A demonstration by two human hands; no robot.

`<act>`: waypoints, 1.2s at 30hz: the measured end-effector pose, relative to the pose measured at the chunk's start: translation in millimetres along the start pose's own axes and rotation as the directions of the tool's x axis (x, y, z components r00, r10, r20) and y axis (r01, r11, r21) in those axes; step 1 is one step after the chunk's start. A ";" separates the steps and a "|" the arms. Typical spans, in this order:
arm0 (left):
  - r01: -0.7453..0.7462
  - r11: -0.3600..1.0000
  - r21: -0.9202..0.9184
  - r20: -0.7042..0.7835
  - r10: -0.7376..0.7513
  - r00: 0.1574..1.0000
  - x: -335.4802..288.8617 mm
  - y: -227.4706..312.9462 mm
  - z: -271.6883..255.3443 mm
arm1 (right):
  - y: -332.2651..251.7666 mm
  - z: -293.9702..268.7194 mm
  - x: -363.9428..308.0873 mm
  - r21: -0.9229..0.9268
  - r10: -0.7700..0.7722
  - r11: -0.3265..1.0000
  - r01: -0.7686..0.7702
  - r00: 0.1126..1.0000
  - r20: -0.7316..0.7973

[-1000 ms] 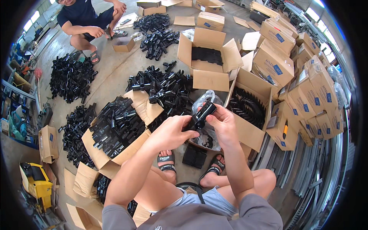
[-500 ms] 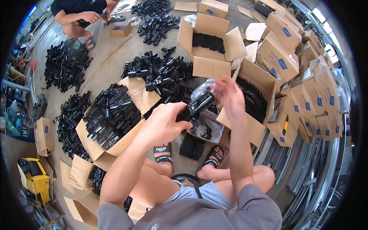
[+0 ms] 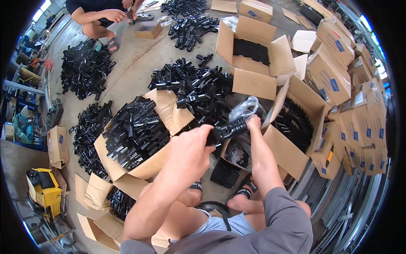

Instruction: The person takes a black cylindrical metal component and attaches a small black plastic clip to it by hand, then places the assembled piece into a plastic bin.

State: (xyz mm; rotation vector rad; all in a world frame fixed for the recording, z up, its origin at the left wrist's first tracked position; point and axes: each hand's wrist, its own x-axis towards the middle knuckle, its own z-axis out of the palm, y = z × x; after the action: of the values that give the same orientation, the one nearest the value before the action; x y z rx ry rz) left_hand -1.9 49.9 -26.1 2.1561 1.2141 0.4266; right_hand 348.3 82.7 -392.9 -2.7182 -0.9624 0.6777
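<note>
My left hand (image 3: 190, 146) is closed around the left end of a shiny black tubular part (image 3: 229, 130), held in front of me above the boxes. At the part's right end my right hand (image 3: 253, 122) has its fingers closed on it; what lies under those fingers is hidden. Just behind the hands a clear plastic bag (image 3: 244, 109) bulges up. Below them stands a small carton lined with plastic (image 3: 231, 153), with black toothed pieces inside. A stack of flat black ribbed pieces (image 3: 225, 172) lies on the floor between my feet.
On my left an open carton (image 3: 148, 168) is heaped with black tubular parts. More piles (image 3: 86, 70) of them cover the floor. Open cartons (image 3: 287, 146) of black pieces stand at right, beside stacked boxes (image 3: 359, 110) and metal profiles. Another person (image 3: 97, 17) squats far left.
My right hand has come down from a raised, open pose and closed on the part's right end. The part has turned closer to level. The whole view has shifted slightly.
</note>
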 end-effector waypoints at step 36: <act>-0.150 0.971 0.186 0.252 0.101 0.963 -20.1 9.0 25.1 | -90.4 -260.2 -304.5 -0.015 -0.923 0.210 0.978 0.193 -0.333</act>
State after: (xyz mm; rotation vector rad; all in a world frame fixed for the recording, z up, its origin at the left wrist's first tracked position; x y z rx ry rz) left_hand 7.2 20.3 -38.8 2.3880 1.0251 0.0891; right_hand 212.8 -44.1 -26.6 -1.3529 -2.0244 0.0701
